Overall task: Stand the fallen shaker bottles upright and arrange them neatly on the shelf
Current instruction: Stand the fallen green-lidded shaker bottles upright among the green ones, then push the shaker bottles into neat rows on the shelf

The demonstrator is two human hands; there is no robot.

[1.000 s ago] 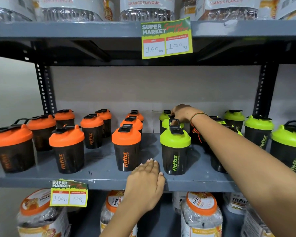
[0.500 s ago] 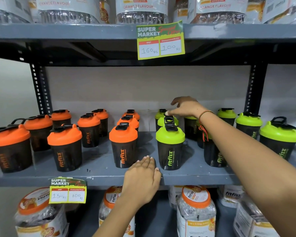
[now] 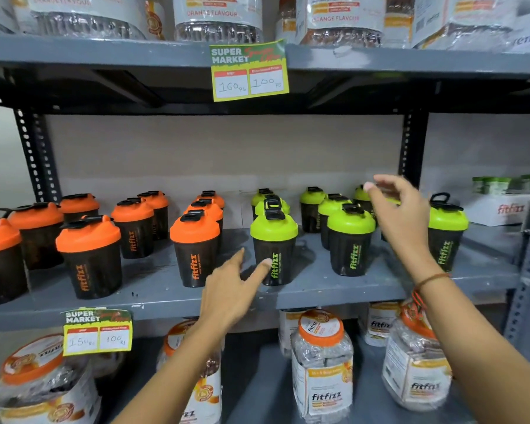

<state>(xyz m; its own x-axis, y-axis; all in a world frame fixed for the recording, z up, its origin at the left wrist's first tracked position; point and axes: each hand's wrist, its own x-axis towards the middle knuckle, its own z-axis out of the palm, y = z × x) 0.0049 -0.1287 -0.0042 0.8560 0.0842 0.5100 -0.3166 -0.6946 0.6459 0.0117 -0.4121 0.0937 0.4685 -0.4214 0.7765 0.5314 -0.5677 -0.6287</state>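
- Grey metal shelf carries the shakers, all upright now: orange-lidded ones left, green-lidded ones right, in loose rows.
- Left hand reaches toward the front green shaker; fingers spread, forefinger touching its wall, gripping nothing.
- Right hand hovers over the back green ones, fingers loosely curled, empty.
- Risk, as I judge it: a sweeping wrist could topple the close-packed neighbours, domino-fashion.
- Price tag hangs above, jars below.
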